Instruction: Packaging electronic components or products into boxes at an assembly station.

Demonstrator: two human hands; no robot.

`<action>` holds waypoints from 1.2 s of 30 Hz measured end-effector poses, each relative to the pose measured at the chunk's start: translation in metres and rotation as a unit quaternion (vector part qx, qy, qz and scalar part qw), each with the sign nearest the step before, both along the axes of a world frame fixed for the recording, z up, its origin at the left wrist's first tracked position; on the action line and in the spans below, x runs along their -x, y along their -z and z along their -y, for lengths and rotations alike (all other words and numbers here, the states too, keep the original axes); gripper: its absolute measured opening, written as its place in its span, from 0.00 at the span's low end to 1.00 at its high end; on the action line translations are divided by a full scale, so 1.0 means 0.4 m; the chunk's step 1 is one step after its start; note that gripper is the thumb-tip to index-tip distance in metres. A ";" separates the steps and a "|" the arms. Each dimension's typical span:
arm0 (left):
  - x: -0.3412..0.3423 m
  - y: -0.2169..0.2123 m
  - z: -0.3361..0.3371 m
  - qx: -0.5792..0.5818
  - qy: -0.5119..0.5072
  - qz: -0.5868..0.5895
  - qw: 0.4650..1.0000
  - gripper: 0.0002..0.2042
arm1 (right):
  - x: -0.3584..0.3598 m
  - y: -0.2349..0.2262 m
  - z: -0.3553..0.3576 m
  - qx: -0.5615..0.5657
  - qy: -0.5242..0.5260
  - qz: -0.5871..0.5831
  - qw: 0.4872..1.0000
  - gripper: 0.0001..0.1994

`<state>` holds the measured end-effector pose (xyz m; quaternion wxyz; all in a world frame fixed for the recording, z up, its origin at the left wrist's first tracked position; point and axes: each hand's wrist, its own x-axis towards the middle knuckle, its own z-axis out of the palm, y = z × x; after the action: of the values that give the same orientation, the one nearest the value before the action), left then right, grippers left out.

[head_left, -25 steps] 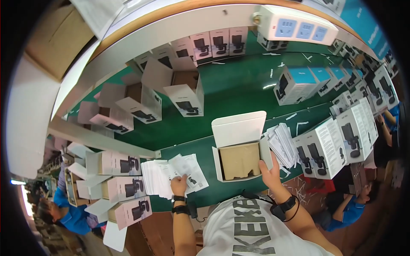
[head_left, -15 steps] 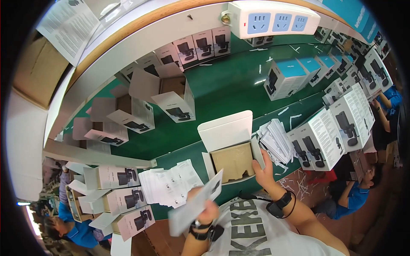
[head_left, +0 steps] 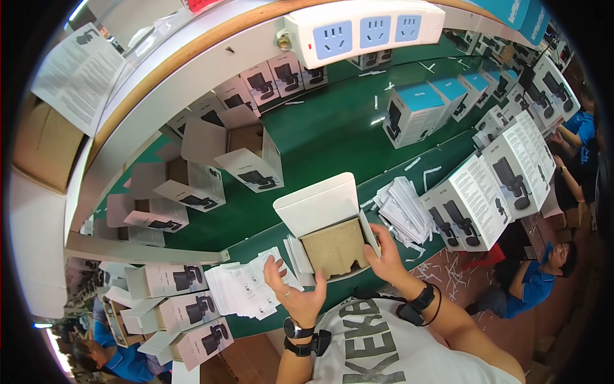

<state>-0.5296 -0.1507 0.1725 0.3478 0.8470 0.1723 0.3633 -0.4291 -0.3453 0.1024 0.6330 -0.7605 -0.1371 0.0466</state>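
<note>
An open white box [head_left: 316, 208] stands at the table's near edge, its lid raised at the back. Inside it lies a brown cardboard insert [head_left: 336, 246] with a notched front edge. White paper [head_left: 299, 259] stands at the box's left side, by the insert. My left hand [head_left: 295, 296] is open, fingers spread, just in front of the box's left corner, holding nothing. My right hand [head_left: 386, 259] grips the box's right side, thumb inward. Printed white leaflets [head_left: 246, 288] lie left of the box. A stack of folded white papers [head_left: 403, 211] lies to its right.
Several open boxes [head_left: 252, 163] stand at the back left, and others [head_left: 185, 307] at the near left. Blue-topped boxes [head_left: 412, 109] and closed white boxes [head_left: 470, 208] stand to the right. A power strip [head_left: 364, 32] sits on the shelf edge overhead. People in blue [head_left: 534, 288] sit nearby.
My left hand has let go of the white leaflet and opened beside the box. White paper now shows at the box's left side. My right hand stays at the right side.
</note>
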 end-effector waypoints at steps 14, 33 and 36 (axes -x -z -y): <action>-0.033 0.023 0.036 -0.027 0.118 -0.096 0.988 0.39 | -0.022 -0.076 0.025 0.031 -0.030 -0.164 0.985 0.21; -0.072 0.025 0.108 -0.281 0.257 -0.271 0.884 0.47 | -0.213 -0.140 0.038 0.243 -0.069 0.315 0.915 0.06; -0.076 0.019 0.103 -0.271 0.262 -0.262 0.889 0.47 | -0.215 -0.150 0.064 0.219 -0.156 0.284 0.920 0.06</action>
<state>-0.4993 -0.1918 0.1651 0.1296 0.9870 -0.0758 0.0567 -0.3432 -0.3707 0.1624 0.3691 -0.8304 -0.4149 -0.0443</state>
